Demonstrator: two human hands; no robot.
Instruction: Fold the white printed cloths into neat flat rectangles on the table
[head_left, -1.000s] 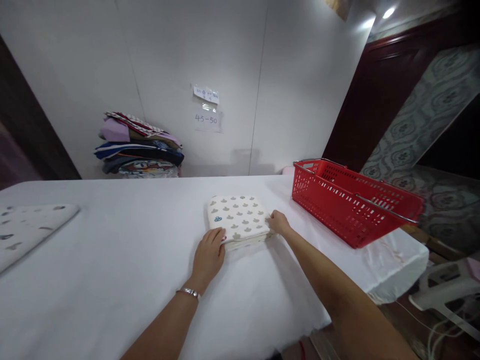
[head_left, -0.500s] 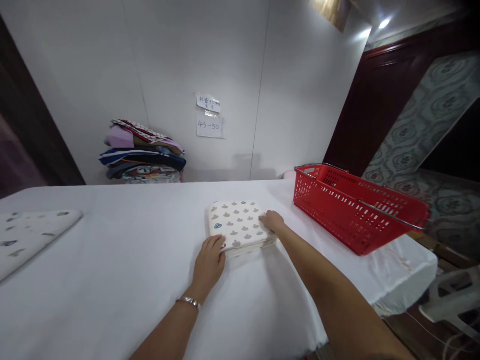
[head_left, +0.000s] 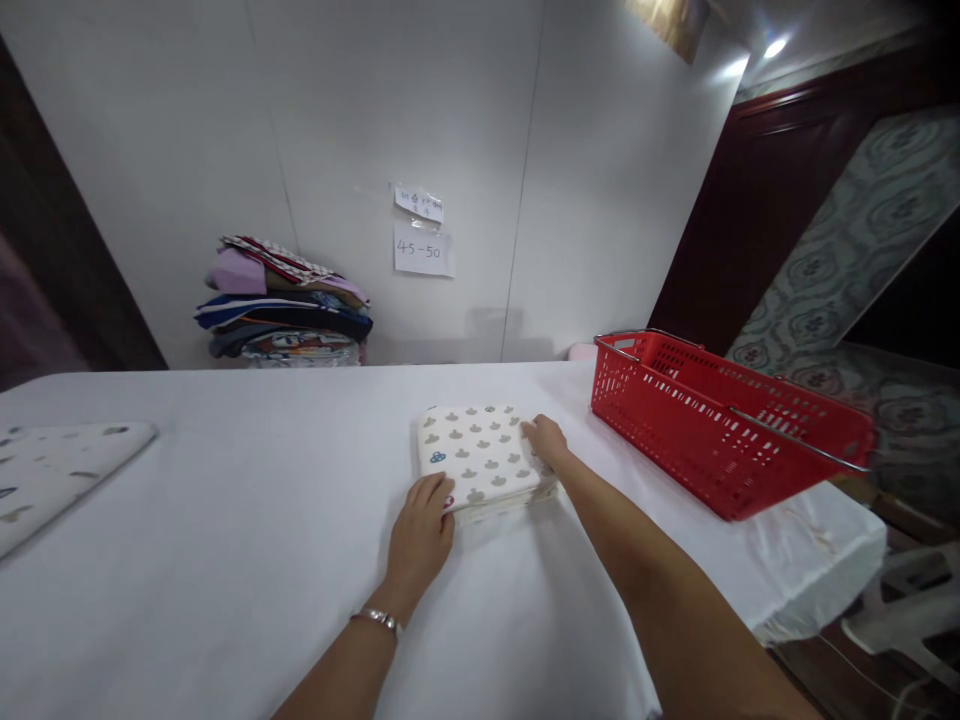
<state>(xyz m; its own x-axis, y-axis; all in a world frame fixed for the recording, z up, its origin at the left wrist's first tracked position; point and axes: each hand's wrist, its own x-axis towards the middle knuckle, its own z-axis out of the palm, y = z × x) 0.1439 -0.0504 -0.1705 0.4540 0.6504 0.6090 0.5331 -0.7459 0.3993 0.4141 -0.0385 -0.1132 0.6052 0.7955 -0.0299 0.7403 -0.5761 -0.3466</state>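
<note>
A folded white cloth [head_left: 480, 450] printed with grey mushroom-like shapes lies flat on the table in front of me. One blue figure and one reddish figure also show on it. My left hand [head_left: 421, 520] grips its near left corner, fingers over the top and thumb along the front side. At the right edge, my right hand [head_left: 546, 440] has its fingers bent onto the cloth; its thumb is mostly hidden. Layers of the fold show along the near side.
A red plastic basket [head_left: 697, 430] with metal handles stands at the table's right. Another patterned white cloth [head_left: 67, 475] lies at the left. Behind the white-covered table [head_left: 247, 520] a stack of folded clothes [head_left: 289, 305] rests against the wall, near a paper sign [head_left: 422, 250].
Both hands stay on the folded cloth, with the right fingers slightly shifted at its edge. The view has moved a little; otherwise things lie as before.
</note>
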